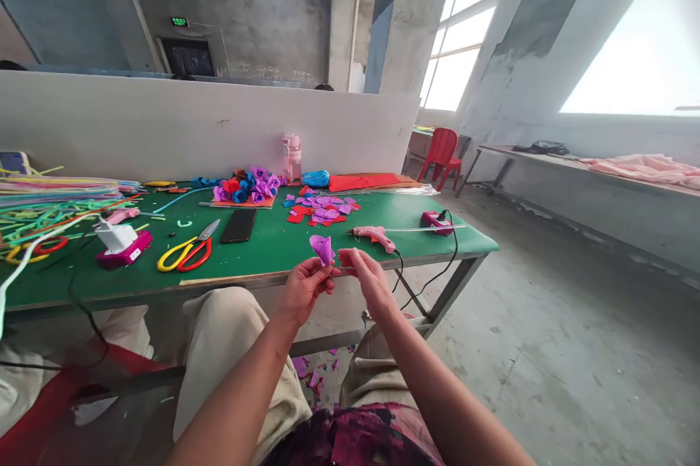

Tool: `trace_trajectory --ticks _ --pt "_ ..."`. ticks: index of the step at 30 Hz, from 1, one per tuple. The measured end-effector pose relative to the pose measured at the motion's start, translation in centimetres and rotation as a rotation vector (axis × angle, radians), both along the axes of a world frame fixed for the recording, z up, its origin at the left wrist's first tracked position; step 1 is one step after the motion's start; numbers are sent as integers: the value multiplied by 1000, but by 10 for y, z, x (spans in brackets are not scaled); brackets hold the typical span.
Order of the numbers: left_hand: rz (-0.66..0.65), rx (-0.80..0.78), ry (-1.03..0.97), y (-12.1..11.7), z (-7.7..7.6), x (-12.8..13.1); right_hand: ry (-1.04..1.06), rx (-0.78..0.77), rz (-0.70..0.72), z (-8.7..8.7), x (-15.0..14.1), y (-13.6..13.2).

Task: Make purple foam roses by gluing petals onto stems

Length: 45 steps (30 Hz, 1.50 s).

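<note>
My left hand (pixel 308 288) is closed, pinching a small purple paper flower (pixel 322 250) at its base, just off the table's front edge. The flower points upward, with its petals curled. My right hand (pixel 367 278) is beside it on the right, fingers stretched out and no petal visible in them. Beyond my hands, purple and red paper petals (pixel 327 209) lie in a loose pile. A pink glue gun (pixel 375 237) rests on the green table (pixel 284 247) past my right hand.
Scissors (pixel 189 251) and a black phone (pixel 239 226) lie to the left. Finished paper flowers (pixel 257 187) are heaped behind, near a pink bottle (pixel 292 157). Coloured pipe-cleaner-like stems (pixel 65 192) cover the far left. A power adapter (pixel 437 222) sits right, its cord hanging down.
</note>
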<state>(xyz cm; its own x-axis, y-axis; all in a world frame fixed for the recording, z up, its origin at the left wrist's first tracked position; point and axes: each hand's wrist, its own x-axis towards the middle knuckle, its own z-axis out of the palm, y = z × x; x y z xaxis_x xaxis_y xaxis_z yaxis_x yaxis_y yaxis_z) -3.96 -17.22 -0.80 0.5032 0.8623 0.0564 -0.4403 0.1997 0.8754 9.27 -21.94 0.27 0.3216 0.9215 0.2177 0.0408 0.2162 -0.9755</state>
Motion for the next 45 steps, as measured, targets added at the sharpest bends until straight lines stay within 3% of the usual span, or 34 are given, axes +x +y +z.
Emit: trace_trajectory --ticks 3,6,11,18,25,30,36,40,43,45 --pt "-25 1 14 -3 -1 2 241 38 136 -6 -21 -7" --pt "-42 0 14 -4 -3 4 371 60 177 -8 -27 -8" --pt "-52 -6 1 -3 -7 5 419 9 142 -13 -28 -7" --pt "-55 -2 -25 -3 -9 9 479 51 54 -22 -27 -7" --pt "-57 -25 -43 -4 -7 9 479 99 58 -22 -31 -8" --pt "-55 -29 -38 -3 -8 8 334 148 -14 -24 -35 -10" --pt "-41 -69 -40 -2 -8 9 -119 276 -161 -26 -38 -18" --pt "25 -147 -21 0 -7 8 -359 309 -165 -21 -39 -26" --pt "47 -168 -10 1 -6 7 -385 336 -215 -18 -34 -25" --pt "37 -153 1 2 -5 6 -287 307 -290 -18 -28 -21"
